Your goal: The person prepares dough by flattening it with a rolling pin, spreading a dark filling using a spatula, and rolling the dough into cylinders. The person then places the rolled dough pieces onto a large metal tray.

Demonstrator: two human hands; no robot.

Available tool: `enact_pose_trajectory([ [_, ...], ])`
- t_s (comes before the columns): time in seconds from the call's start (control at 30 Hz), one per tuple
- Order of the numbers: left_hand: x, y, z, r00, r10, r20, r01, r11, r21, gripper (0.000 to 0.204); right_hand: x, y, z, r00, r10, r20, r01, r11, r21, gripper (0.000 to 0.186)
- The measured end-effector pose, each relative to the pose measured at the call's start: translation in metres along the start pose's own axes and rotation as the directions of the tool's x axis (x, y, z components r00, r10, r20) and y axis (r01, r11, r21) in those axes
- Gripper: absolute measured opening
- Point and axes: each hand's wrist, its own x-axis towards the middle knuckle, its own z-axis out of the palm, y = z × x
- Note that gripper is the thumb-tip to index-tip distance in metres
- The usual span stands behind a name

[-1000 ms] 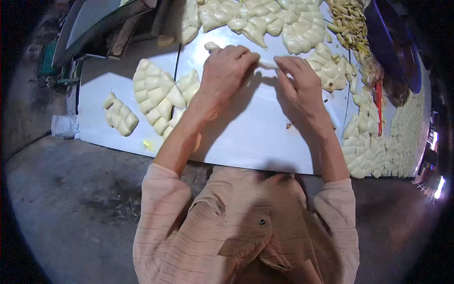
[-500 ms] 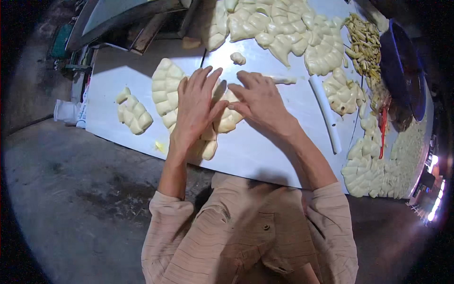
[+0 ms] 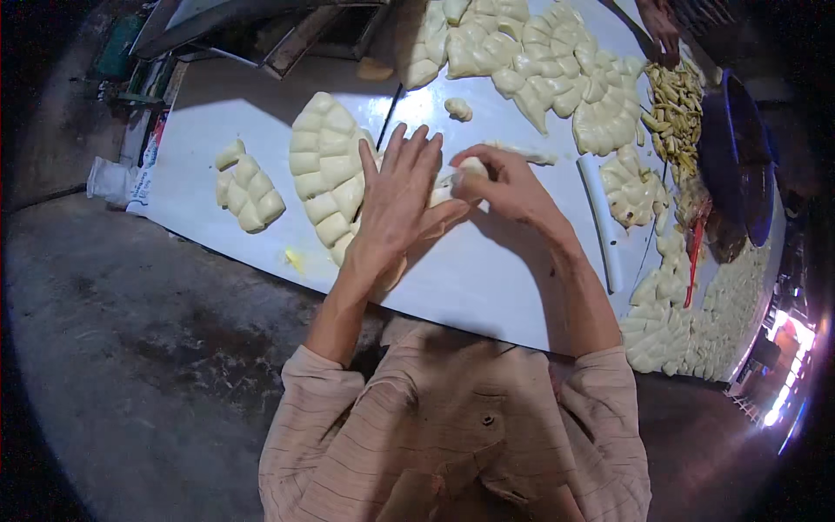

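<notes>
At the far left edge of the white tabletop [image 3: 487,278] lay a crumpled white bag [image 3: 109,180], and just right of it a small cluster of pale dough pieces [image 3: 248,193] sat apart from the rest. Further right, a larger fan of shaped dough pieces [image 3: 323,170] lay in neat rows, its right edge running under the person's left hand [image 3: 396,204]. That hand rested flat with its fingers spread and pointing far, pressing down on the dough rather than closing around anything. Just to its right, touching it at the thumb, the right hand [image 3: 504,187] had its fingertips pressed together, pinching a small dough lump [image 3: 470,165] near the middle of the tabletop. A lone dough piece [image 3: 457,108] lay beyond the hands. To the right stood a long white stick [image 3: 602,222], then more dough clusters [image 3: 600,104], a heap of yellowish strips [image 3: 674,113], and a dark blue basin [image 3: 739,157] at the right edge.
</notes>
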Motion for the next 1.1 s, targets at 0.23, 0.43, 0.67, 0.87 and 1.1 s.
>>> enact_pose_trajectory([
  [0.23, 0.002, 0.004, 0.007, 1.000, 0.010, 0.005, -0.010, 1.000, 0.000, 0.036, -0.004, -0.008, -0.015, 0.995, 0.015, 0.102, -0.008, 0.997, -0.072, 0.017],
  [0.43, -0.003, 0.000, 0.005, 1.000, -0.004, 0.000, 0.004, 1.000, -0.013, 0.028, -0.019, -0.022, -0.041, 0.993, 0.067, -0.094, -0.038, 0.958, 0.285, 0.019],
  [0.67, -0.001, -0.001, 0.002, 0.999, 0.007, 0.033, -0.007, 1.000, -0.006, 0.030, -0.056, -0.052, -0.094, 0.918, -0.085, -0.386, 0.319, 0.738, 0.594, 0.027],
  [0.87, 0.007, 0.031, -0.011, 0.988, 0.095, -0.124, -0.127, 0.951, -0.282, 0.083, -0.091, -0.053, -0.074, 0.950, -0.150, -0.273, 0.237, 0.918, 0.319, 0.027],
  [1.1, -0.008, 0.059, 0.014, 0.891, -0.087, 0.446, 0.449, 0.328, -0.831, 0.050, -0.121, -0.033, -0.003, 0.981, 0.052, -0.187, -0.027, 0.990, 0.136, 0.043],
])
